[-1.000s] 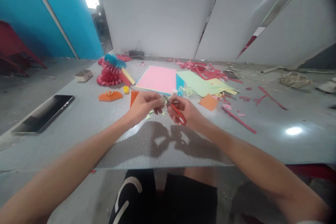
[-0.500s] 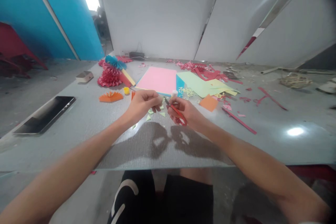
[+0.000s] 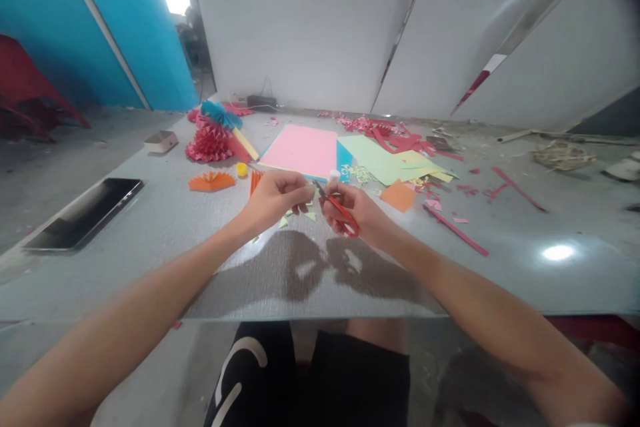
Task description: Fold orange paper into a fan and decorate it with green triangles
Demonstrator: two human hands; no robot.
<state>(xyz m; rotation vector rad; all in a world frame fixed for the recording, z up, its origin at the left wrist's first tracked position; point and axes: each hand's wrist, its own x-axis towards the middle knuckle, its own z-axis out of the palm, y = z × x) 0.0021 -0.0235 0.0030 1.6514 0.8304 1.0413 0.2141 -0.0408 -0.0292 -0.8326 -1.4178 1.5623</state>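
Scissors [image 3: 342, 213] sit at frame centre, gripped in the right hand [image 3: 367, 213], blades [image 3: 321, 191] just beside the left hand [image 3: 280, 199], whose fingers pinch a pale scrap [image 3: 311, 187]. Such closeness means a slip could nick a fingertip or skew a cut. Compared with half a second earlier, both hands have barely shifted.

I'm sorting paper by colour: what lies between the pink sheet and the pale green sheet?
In the head view, a blue sheet shows between the pink sheet and the pale green sheet, along the pink one's right edge.
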